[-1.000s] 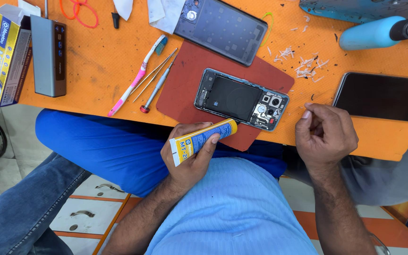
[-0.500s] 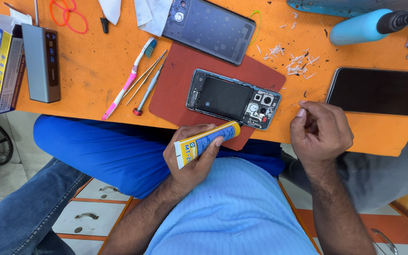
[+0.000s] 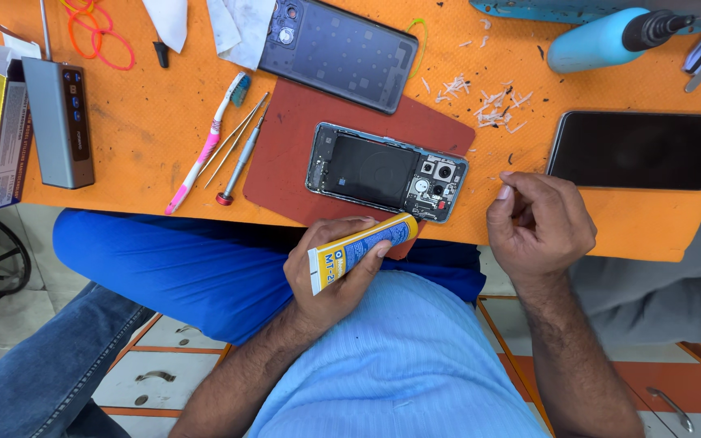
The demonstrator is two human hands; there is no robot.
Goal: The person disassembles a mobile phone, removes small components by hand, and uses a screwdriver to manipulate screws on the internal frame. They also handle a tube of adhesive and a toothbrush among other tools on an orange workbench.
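1. We see the left hand (image 3: 330, 272) with its fingers wrapped shut around a yellow glue tube (image 3: 363, 250), held at the near edge of the orange worktop (image 3: 139, 130).
2. The tube lies slanted across the palm, its tip pointing up and right toward the opened phone (image 3: 387, 172) and stopping just beside the phone's lower edge.
3. The opened phone rests on a dark red mat (image 3: 285, 162), its back off and its camera parts showing at the right end.
4. The right hand (image 3: 539, 227) is loosely curled over the worktop edge, thumb and forefinger pinched together; we cannot tell whether anything small sits between them.
5. A dark back cover (image 3: 342, 53) lies just above the mat, overlapping its top edge.
6. Left of the mat lie a pink toothbrush (image 3: 204, 150), tweezers (image 3: 235, 139) and a small screwdriver (image 3: 239, 166).
7. A second phone (image 3: 638, 150), screen dark, lies right of the right hand.
8. White scraps (image 3: 492, 109) are scattered above the mat's right corner.
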